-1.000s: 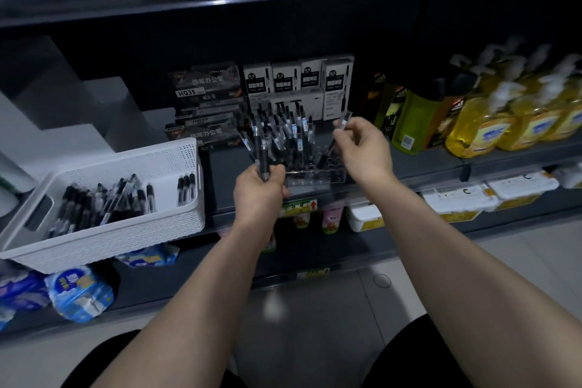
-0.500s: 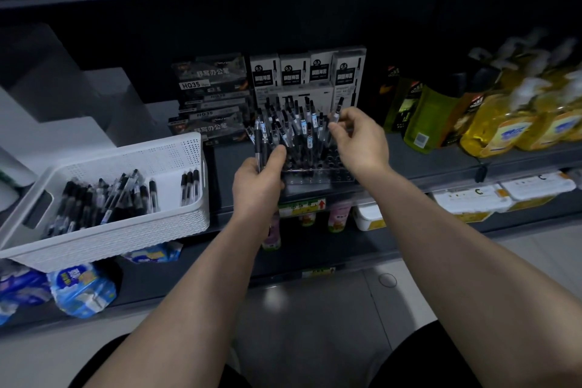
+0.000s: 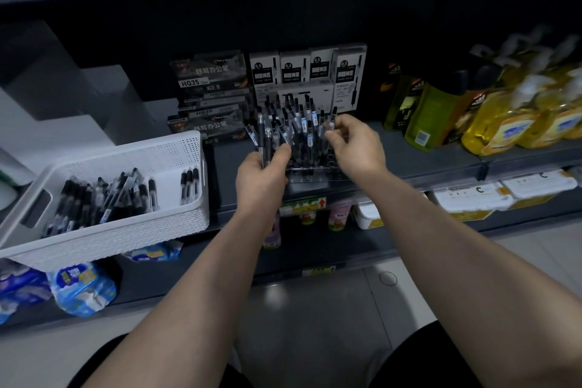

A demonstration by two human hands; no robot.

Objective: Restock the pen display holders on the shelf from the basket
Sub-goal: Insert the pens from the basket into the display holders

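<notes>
At the left a white basket point(image 3: 126, 239) stands on the shelf point(image 3: 425, 164). Many loose pens point(image 3: 104, 195) lie in it, most in a heap at its left side and three apart at the right. Behind it, to the right, dark boxes point(image 3: 208, 82) are stacked, and on them I can read "HQ35".

The left hand point(image 3: 261, 176) is just in front of the holder point(image 3: 315, 172). Its fingers are curled round a small bundle of pens point(image 3: 263, 142), held upright by the lower barrels. The holder is of clear plastic, near the front edge of the shelf, and quite full of upright pens.

The right hand point(image 3: 356, 148) is at the holder's right side. Its thumb and forefinger pinch one pen point(image 3: 330, 121) near the top. I cannot tell whether the tip sits in a hole.

Behind the holder, white boxes point(image 3: 315, 68) are marked "0.5". Further right are green bottles point(image 3: 422, 116) with "adidas" on them, then yellow bottles point(image 3: 500, 126) whose labels are too blurred to read.

The pens look light, stiff and smooth, so a bundle may slip or fan out. It seems best to take one pen at the middle of the barrel and guide it straight down. The holder probably slides if it is pushed.
</notes>
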